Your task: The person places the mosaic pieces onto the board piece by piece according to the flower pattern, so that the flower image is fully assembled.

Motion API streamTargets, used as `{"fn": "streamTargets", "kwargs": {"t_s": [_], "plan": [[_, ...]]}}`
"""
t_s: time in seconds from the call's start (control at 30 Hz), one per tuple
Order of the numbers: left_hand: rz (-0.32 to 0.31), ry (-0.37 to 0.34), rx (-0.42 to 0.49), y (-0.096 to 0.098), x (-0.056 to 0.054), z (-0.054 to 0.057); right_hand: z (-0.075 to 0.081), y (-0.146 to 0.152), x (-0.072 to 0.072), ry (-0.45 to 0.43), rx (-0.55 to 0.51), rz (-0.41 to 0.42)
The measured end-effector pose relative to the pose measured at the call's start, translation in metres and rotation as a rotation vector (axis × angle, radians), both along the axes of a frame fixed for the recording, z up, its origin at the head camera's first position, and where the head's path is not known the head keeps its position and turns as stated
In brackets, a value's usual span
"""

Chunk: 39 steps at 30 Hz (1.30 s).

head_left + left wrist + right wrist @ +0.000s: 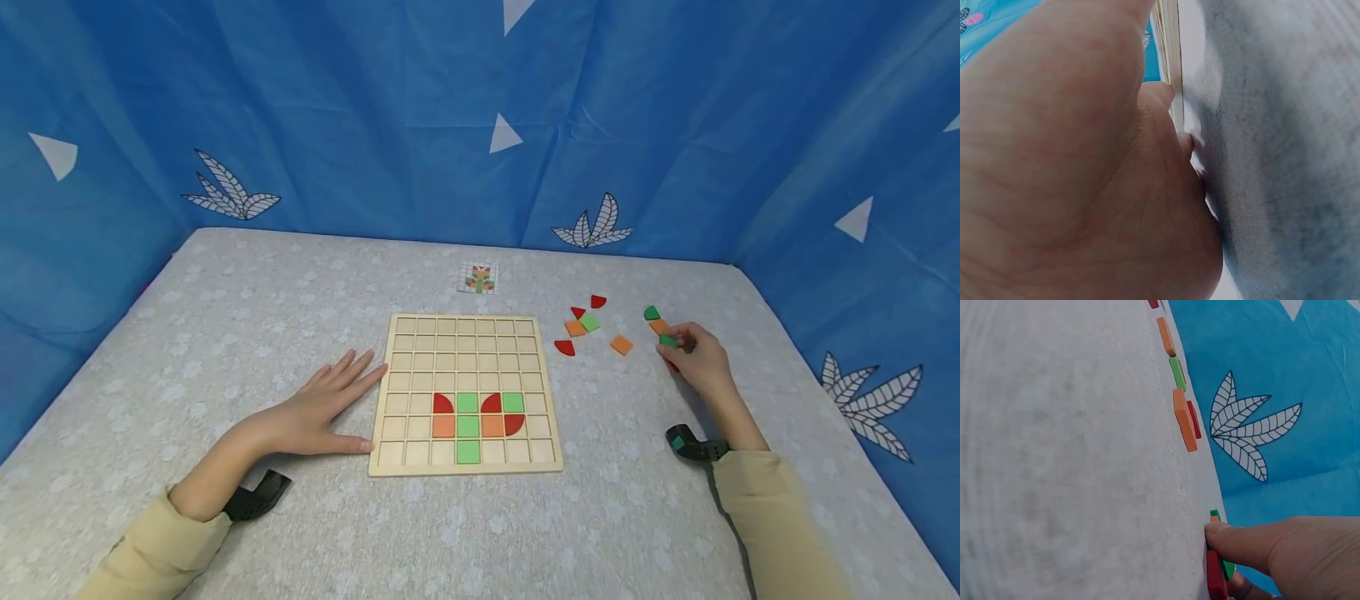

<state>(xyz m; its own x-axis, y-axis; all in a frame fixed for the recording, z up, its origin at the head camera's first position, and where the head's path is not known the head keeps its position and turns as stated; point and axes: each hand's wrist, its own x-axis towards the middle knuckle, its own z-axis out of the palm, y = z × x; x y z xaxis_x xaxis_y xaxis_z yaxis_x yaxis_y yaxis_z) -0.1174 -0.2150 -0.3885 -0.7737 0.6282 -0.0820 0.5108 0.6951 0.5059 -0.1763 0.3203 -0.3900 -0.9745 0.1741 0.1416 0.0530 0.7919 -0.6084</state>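
Observation:
My left hand (318,412) lies flat with fingers spread, its fingertips and thumb touching the left edge of the wooden grid board (378,462). The board's lower rows hold light green squares (468,427), orange squares (443,427) and red quarter-circle pieces (513,425). At the right of the table, my right hand (701,360) pinches a dark green piece (667,341) between thumb and index finger. A red piece (1215,575) lies under that hand, partly hidden. Just beyond are an orange square (659,327) and another dark green piece (651,312).
Between board and right hand lie loose pieces: a light green square (590,322), orange squares (621,344) and red pieces (565,347). A small pattern card (478,278) lies behind the board. A blue curtain (390,125) borders the table (315,292).

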Motion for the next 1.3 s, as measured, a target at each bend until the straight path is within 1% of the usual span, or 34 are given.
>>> {"fn": "streamTargets", "kwargs": {"t_s": [0.3, 0.57, 0.8, 0.93, 1.13, 1.23, 1.3], "plan": [[-0.011, 0.005, 0.025, -0.0006, 0.0008, 0.0021, 0.0002, -0.0010, -0.0010, 0.006, 0.014, -0.009], [-0.007, 0.018, 0.006, -0.0008, -0.0019, 0.0016, -0.0004, 0.0002, -0.0049, 0.006, 0.016, -0.031], [-0.022, 0.010, 0.045, -0.0010, 0.0018, 0.0018, 0.0005, -0.0014, -0.0012, 0.017, -0.023, -0.024], [-0.013, 0.006, 0.034, -0.0005, 0.0039, 0.0013, 0.0013, -0.0029, 0.0020, 0.029, -0.029, -0.016], [0.003, -0.010, 0.001, -0.0009, 0.0034, 0.0001, 0.0028, -0.0056, 0.0018, 0.044, -0.023, -0.021], [0.003, -0.008, -0.002, -0.0010, 0.0027, -0.0005, 0.0048, -0.0064, 0.0017, 0.044, -0.038, -0.018], [0.001, -0.006, -0.002, -0.0007, 0.0023, -0.0004, 0.0071, -0.0071, 0.0023, 0.043, -0.069, -0.012]]}}
